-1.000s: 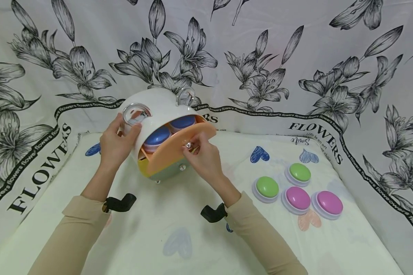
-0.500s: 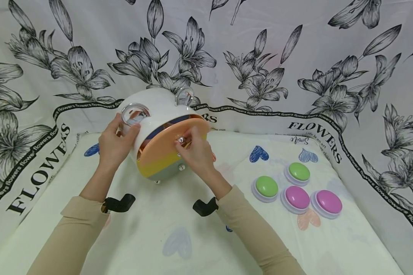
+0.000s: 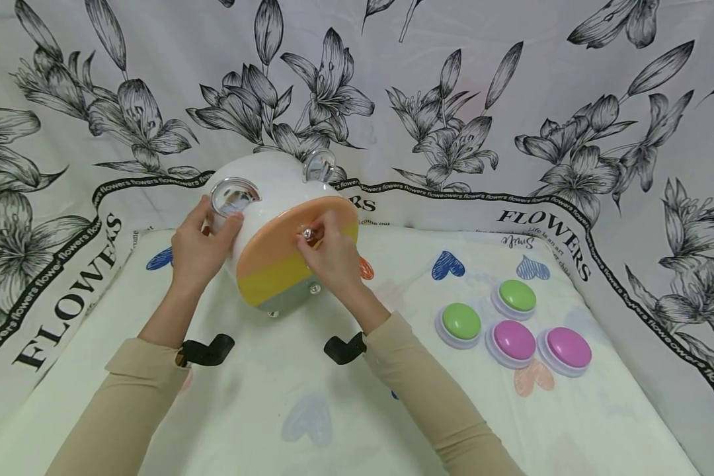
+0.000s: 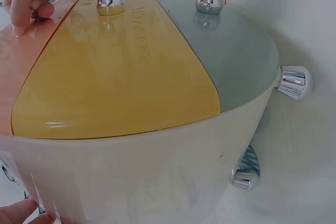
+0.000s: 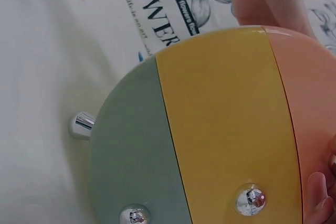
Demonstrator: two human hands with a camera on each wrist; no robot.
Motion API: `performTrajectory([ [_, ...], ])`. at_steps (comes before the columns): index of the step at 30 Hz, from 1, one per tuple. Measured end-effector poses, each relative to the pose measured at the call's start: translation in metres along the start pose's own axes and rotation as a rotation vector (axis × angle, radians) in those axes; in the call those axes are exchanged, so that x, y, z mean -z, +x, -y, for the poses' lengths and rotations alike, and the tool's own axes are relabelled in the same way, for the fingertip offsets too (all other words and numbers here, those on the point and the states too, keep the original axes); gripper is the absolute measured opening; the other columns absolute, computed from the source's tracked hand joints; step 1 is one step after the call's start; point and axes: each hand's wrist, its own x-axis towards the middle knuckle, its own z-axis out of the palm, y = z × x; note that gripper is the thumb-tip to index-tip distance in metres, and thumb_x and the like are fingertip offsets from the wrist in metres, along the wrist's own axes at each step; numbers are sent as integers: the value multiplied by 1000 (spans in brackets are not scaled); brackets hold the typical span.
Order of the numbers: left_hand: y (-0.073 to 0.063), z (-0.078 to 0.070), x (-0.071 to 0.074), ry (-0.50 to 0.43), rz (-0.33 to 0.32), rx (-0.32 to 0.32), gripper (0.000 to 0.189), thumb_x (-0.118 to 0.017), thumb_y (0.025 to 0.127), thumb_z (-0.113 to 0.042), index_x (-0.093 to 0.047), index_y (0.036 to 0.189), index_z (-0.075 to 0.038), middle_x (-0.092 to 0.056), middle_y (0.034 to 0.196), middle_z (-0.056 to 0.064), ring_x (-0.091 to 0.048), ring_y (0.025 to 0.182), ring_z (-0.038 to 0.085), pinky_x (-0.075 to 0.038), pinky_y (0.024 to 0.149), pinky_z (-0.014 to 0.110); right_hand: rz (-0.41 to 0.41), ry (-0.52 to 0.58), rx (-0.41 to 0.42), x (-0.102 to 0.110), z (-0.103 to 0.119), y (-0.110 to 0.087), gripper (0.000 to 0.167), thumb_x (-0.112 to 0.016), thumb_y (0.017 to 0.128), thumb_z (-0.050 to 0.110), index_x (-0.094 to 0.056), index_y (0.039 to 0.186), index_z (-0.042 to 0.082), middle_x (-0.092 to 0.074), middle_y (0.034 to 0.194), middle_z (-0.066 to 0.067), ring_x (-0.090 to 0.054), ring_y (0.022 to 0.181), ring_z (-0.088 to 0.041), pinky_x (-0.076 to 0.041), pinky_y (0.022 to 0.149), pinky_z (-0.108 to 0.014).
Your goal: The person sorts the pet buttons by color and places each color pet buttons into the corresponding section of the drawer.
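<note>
A white rounded storage box [image 3: 256, 168] with silver feet tilts on the cloth, its round front striped orange, yellow and green. My left hand [image 3: 201, 248] grips its left side beside a clear ring-shaped ear [image 3: 235, 195]. With thumb and fingers my right hand [image 3: 336, 261] pinches the silver knob [image 3: 307, 233] of the orange drawer [image 3: 268, 241]. That drawer front sits flush with the rim, and its inside is hidden. The yellow drawer [image 4: 115, 77] and green drawer [image 4: 231, 51] are closed too, each with a ball knob.
To the right on the heart-print cloth [image 3: 309, 420] lie two green-topped round buttons [image 3: 461, 322] and two magenta-topped ones [image 3: 514, 340], all with pale bases. A flower-print curtain [image 3: 440, 132] rises behind the box.
The orange drawer has swung inward from ajar to closed, pushed by my right hand at its knob. Blue-topped buttons inside it have gone out of sight. My left hand has stayed on the box.
</note>
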Motion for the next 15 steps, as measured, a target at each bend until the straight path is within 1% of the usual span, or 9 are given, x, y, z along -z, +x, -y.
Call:
performTrajectory([
  [6,-1,-2,0,4,8,22,67,-55,86,-49,-35,143,-19,-24,151,-4,-25,137,18,-33,107,41,3,17,-16,-2,-1,1,29,-66,83,24,-45,97,9,-64,77,-1,-56,55,-9,-39,43,-14],
  [15,-1,-2,1,6,20,27,68,-54,86,-50,-34,144,-20,-23,151,-5,-23,138,17,-32,108,41,16,19,-14,-2,-2,2,30,-65,84,25,-44,100,10,-65,79,0,-58,57,-9,-40,45,-15],
])
